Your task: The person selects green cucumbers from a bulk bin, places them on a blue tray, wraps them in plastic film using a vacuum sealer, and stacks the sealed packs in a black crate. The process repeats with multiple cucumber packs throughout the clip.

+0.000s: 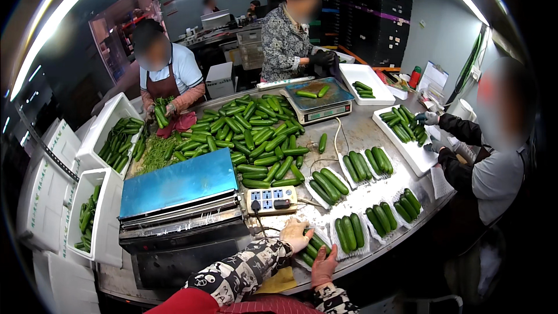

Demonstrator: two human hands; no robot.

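Clamping cucumbers (314,247) between left hand (295,234) at their 10 o'clock and right hand (324,267) at 5, near view's 5 o'clock on surface (363,134). Might roll apart if squeezed unevenly; might nudge neighbouring trio (349,232) at 2 if swung wide.

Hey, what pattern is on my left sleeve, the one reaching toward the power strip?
Black-and-white checks with doodle-like figures on your left sleeve, best seen in the head view.

Seven small cucumber sets (349,233), one scale (328,115), one power strip (271,204)
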